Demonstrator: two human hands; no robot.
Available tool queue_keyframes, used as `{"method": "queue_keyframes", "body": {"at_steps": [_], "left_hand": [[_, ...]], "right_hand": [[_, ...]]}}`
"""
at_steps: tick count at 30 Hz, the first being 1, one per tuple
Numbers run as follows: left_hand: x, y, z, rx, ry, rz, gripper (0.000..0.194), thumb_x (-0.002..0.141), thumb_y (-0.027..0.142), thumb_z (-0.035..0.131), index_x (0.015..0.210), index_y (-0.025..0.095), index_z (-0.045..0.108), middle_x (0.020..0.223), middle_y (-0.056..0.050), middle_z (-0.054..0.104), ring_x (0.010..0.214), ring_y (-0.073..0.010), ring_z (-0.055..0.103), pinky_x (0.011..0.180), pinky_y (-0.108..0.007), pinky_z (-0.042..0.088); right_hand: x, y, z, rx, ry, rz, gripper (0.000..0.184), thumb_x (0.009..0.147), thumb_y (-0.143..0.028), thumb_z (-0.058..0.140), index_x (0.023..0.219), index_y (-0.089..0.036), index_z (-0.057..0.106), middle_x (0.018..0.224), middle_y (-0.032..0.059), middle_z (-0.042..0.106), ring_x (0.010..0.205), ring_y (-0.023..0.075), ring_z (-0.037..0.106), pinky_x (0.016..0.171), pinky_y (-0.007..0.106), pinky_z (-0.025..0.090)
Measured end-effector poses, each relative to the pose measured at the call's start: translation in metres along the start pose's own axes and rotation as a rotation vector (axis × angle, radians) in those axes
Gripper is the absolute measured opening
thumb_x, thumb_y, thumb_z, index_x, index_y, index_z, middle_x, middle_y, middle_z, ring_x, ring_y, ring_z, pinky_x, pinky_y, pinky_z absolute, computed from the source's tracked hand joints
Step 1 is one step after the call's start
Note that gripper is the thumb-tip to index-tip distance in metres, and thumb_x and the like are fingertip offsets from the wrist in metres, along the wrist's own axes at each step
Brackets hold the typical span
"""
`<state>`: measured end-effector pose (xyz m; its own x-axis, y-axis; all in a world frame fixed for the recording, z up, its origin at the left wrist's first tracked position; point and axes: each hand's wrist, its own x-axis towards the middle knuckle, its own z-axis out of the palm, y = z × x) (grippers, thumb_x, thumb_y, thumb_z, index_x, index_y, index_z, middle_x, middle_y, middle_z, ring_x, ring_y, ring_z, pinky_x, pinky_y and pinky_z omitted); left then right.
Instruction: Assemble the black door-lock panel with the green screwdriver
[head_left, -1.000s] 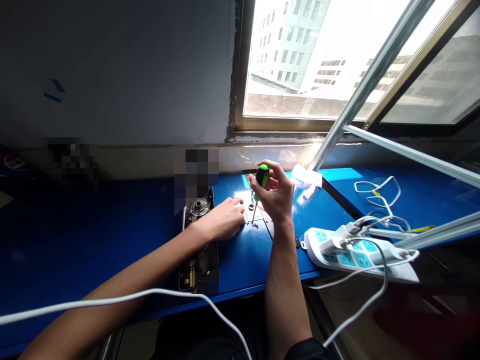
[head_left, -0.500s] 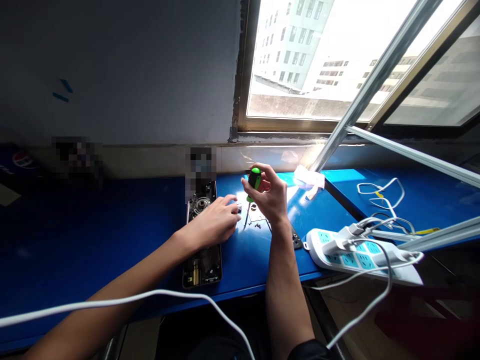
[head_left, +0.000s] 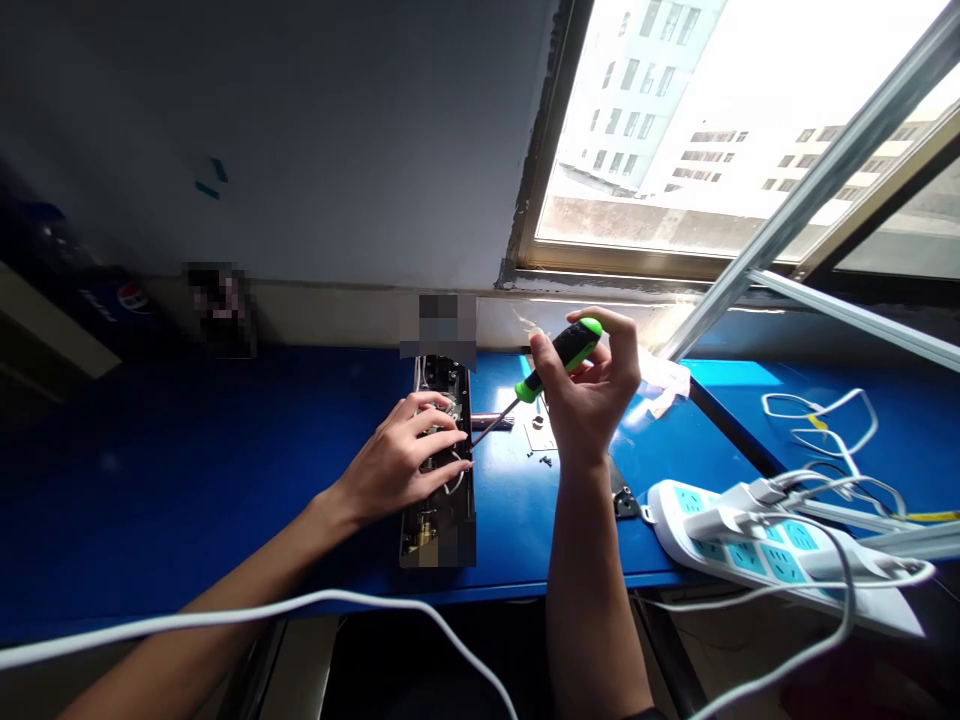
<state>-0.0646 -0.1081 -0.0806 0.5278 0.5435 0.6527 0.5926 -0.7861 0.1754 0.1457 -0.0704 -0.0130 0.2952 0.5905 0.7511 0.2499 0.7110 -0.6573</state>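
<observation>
A green-and-black screwdriver (head_left: 562,350) was gripped tight in the right hand (head_left: 592,390), its thin shaft slanting toward a dark open metal housing (head_left: 437,535) at lower centre of the frame. The left hand (head_left: 401,465) lay spread across the housing, fingers over white wires (head_left: 454,485), not clearly gripping. Tiny dark screws (head_left: 541,458) sat loose on the blue bench (head_left: 187,490) nearby; a slipped screwdriver tip could scatter them.

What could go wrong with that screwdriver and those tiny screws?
The screwdriver in the right hand has its tip right beside the left hand, so a slip might poke those fingers. The tiny screws lie loose on the blue table, so a bump could scatter or lose them.
</observation>
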Motion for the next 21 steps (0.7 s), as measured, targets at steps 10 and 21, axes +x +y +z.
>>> {"method": "queue_keyframes", "body": {"at_steps": [10,21], "left_hand": [[-0.019,0.000,-0.005,0.048,0.159,-0.011,0.010,0.089,0.022,0.079,0.098,0.019,0.076,0.093,-0.007,0.077,0.111,-0.0289,0.063,0.091,-0.047,0.058],[-0.027,0.000,-0.007,0.029,0.195,-0.002,0.014,0.089,0.012,0.076,0.101,0.020,0.072,0.097,-0.005,0.076,0.110,-0.0265,0.061,0.091,-0.044,0.058]], "right_hand": [[-0.008,-0.013,0.025,0.061,-0.051,0.001,0.029,0.085,-0.026,0.077,0.099,-0.029,0.052,0.083,-0.0030,0.052,0.063,0.0102,0.059,0.047,0.022,0.054],[-0.009,-0.013,0.028,0.048,-0.084,0.019,0.028,0.090,-0.029,0.073,0.102,-0.030,0.048,0.075,-0.0053,0.047,0.058,0.0101,0.057,0.045,0.021,0.053]]}}
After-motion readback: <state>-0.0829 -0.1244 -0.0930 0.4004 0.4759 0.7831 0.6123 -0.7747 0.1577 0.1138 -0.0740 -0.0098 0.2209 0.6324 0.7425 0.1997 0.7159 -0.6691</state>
